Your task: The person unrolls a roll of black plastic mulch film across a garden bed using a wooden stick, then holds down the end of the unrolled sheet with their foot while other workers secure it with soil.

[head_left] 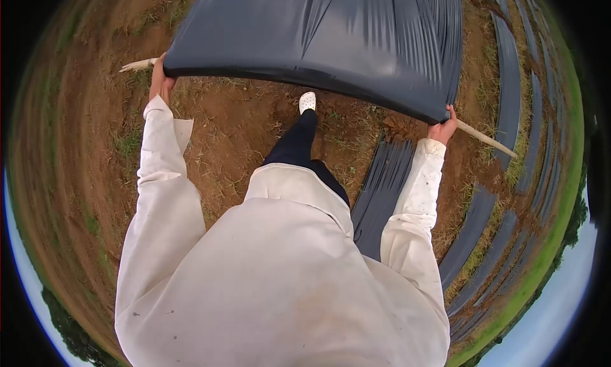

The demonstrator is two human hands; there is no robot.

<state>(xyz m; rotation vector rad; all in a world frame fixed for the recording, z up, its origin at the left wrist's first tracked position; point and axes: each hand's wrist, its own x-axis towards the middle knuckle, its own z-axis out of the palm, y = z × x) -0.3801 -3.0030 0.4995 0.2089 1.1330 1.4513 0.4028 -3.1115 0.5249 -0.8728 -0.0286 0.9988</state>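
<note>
The black plastic roll [286, 71] was held up across the view at twelve o'clock, its near edge slanting down from the eleven o'clock side toward two o'clock. At ten o'clock, its end was gripped by the left hand [162, 81], whose fingers were bent around it, the fingertips partly hidden. Just past two o'clock, the other end was clasped by the right hand [443, 129], also with bent fingers. Beyond the left hand, a pale, split stick end [137, 65] was seen; beyond the right hand, a longer pale stick [487, 138] was slanted outward. Whether these were joined inside the roll could not be told.

Below the roll, near twelve o'clock, a white perforated shoe [307, 102] was planted on brown soil [223, 125]. A dark plastic strip [382, 189] was laid on the ground toward three o'clock, and further dark strips [507, 81] were spread from one to four o'clock, with grass between them.
</note>
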